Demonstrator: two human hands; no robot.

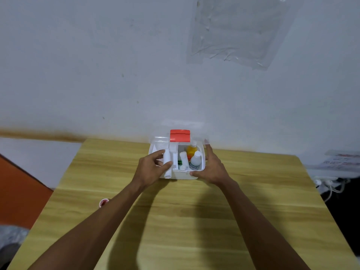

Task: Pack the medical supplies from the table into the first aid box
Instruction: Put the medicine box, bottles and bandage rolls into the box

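At the left edge of the frame an orange panel (21, 191) stood beside the bench (194, 221). A small red-and-white cap-like item (103, 202) lay on the bench's left part, just beside the left forearm; what it was could not be told.

Left of centre, the left hand (150, 168) gripped a white roll (167, 162): the thumb crossed its lower half and a fingertip touched its upper end, so the roll sat pinched between them. It hung over the left compartment of the first aid box (185, 175), its lower end reaching past the front rim.

The box stood open at mid-frame, far on the bench against the wall, its clear lid tipped back with a red latch (179, 135) on top. In the right compartment stood a white tube (184, 159), a yellow bottle (191, 150) and a white bottle (195, 162).

The right hand (212, 168) braced the box's right front corner, fingers (208, 151) fairly straight along the right wall, thumb on the front wall.

At the right edge, a printed paper (339, 162) and cables (331, 186) showed.
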